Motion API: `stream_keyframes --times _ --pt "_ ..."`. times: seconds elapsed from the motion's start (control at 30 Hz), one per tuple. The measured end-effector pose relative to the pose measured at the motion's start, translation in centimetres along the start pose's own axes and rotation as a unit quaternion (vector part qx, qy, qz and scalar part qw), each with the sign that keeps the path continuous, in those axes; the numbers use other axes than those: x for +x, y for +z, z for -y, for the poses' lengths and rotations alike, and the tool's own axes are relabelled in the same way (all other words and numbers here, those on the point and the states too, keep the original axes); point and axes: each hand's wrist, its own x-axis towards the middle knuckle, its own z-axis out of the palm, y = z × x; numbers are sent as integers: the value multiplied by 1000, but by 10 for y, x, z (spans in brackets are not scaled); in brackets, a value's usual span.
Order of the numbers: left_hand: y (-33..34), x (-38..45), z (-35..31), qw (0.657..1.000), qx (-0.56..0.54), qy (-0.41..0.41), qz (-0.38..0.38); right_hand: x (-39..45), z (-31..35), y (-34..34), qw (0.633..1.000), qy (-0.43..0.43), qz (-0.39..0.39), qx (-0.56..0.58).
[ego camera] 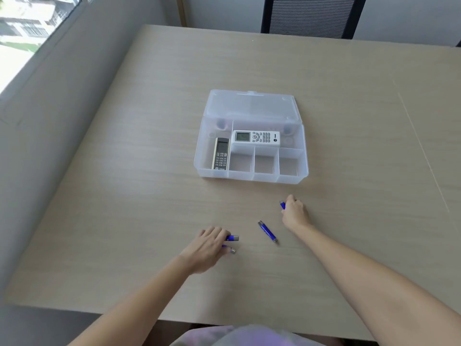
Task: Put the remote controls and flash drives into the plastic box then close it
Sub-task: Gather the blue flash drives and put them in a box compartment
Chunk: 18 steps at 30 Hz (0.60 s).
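The clear plastic box point(252, 156) sits open in the middle of the frame on a light wood table point(124, 171), lid folded back flat behind it. Both remotes are in it already — the white remote point(255, 138) lies sideways in the long back compartment, the dark remote point(220, 154) lengthwise in the left one. The three small front compartments hold nothing.

Lower down, the left hand point(208, 247) is curled over two blue flash drives point(232, 238), their metal ends poking out to the right. The right hand point(294, 212) is closed around another blue drive point(282, 204). A fourth drive point(267, 231) lies loose on the table between the hands — touching neither.
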Motion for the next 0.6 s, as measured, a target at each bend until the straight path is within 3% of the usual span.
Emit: stream_keyframes --times 0.1,0.23,0.4,0.5,0.6 --pt "7 0 2 993 114 18 34 -1 -1 0 998 12 23 52" --pt "13 4 2 983 174 40 -38 -19 -4 -3 990 -21 38 134" --pt "15 5 4 983 166 34 -74 -44 7 12 990 -83 79 76" --pt "5 10 1 998 52 -24 -27 -47 14 17 991 -107 77 30" --pt "-13 22 -3 988 -110 -105 -17 -44 16 16 987 -135 88 -12"
